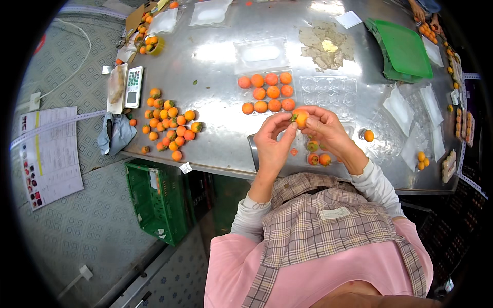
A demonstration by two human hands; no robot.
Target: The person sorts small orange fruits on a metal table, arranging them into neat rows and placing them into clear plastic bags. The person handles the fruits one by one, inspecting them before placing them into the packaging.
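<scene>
Between my left hand [274,134] and my right hand [329,129] is an orange persimmon [301,119], pinched by the fingertips of both, its green calyx turned left. Just beyond my hands lies a clear plastic tray [291,82] with rows of orange persimmons [273,91] in it; one spot in its middle row has no fruit. To its right sits a clear moulded tray [328,91] holding no fruit. Several persimmons with calyxes [319,159] lie below my right hand, partly hidden by it.
Loose persimmons [171,124] are heaped left on the metal table [215,154]. A scale [134,87] stands at the left edge. A green crate [165,204] is below, another green container [402,50] at right. A co-worker's hands [419,16] show top right.
</scene>
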